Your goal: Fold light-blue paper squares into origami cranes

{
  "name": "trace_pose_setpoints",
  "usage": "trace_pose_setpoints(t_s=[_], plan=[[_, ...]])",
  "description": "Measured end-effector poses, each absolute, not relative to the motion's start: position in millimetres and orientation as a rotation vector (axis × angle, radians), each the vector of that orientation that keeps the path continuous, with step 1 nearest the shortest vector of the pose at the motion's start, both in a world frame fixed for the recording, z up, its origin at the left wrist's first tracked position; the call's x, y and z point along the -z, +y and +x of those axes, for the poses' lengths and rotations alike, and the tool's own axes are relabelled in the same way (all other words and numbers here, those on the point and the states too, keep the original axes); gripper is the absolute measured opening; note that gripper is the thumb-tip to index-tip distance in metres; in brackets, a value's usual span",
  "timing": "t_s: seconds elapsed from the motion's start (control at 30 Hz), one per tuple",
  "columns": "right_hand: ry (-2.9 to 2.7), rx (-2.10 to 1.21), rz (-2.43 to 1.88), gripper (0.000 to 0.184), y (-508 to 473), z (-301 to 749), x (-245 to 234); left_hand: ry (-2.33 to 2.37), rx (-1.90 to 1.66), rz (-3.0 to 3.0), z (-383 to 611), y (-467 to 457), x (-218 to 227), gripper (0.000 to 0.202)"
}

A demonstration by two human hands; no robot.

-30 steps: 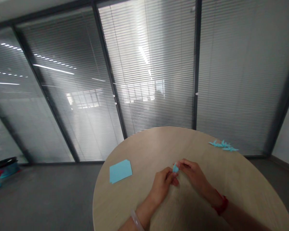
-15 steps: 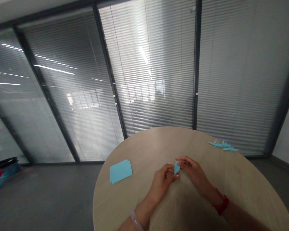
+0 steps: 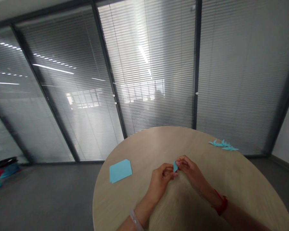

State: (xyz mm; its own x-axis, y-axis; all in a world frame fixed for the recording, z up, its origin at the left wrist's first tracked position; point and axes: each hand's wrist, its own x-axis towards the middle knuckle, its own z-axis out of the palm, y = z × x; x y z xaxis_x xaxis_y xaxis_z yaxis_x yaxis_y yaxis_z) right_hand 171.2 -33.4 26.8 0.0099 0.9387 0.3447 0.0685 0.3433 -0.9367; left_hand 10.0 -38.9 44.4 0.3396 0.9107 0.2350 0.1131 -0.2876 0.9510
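Observation:
A small folded piece of light-blue paper [image 3: 175,167] is held between my two hands, just above the table. My left hand [image 3: 161,178] pinches it from the left, its thumb at the lower edge. From the right, the fingers of my right hand [image 3: 189,168] close on its upper part. Parts of the paper are hidden behind the fingers. To the left of my hands lies a stack of flat light-blue paper sheets [image 3: 120,171]. Several folded blue paper figures [image 3: 223,145] with pointed tips sit near the far right edge.
The round wooden table [image 3: 159,141] has its curved edge on the left, back and right. Behind it stands a glass partition with blinds [image 3: 154,115]. Blue and red objects with a black rim [image 3: 5,165] are on the floor at far left.
Both hands have shifted slightly left with the folded paper. The paper looks narrower, and less of it shows between the fingers. The stack and folded figures have stayed in place.

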Motion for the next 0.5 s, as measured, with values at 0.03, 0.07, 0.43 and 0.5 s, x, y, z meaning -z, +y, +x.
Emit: trace_pose_setpoints(t_s=[0.03, 0.07, 0.43, 0.5], plan=[[-1.403, -0.898, -1.005, 0.04, -32.5, 171.7, -25.3, 0.93, -1.068, 1.671, 9.8, -38.9, -45.1, 0.023], [-1.418, -0.903, -1.005, 0.04, -31.9, 172.1, -24.1, 0.929, -1.073, 1.679, 9.5, -38.7, -45.5, 0.022], [-1.389, -0.943, -1.022, 0.043, -35.1, 171.0, -28.0, 0.897, -1.071, 1.699, 6.5, -39.4, -43.9, 0.025], [-1.388, -0.936, -1.02, 0.041, -36.3, 170.7, -29.7, 0.872, -1.073, 1.693, 6.4, -40.6, -45.5, 0.027]])
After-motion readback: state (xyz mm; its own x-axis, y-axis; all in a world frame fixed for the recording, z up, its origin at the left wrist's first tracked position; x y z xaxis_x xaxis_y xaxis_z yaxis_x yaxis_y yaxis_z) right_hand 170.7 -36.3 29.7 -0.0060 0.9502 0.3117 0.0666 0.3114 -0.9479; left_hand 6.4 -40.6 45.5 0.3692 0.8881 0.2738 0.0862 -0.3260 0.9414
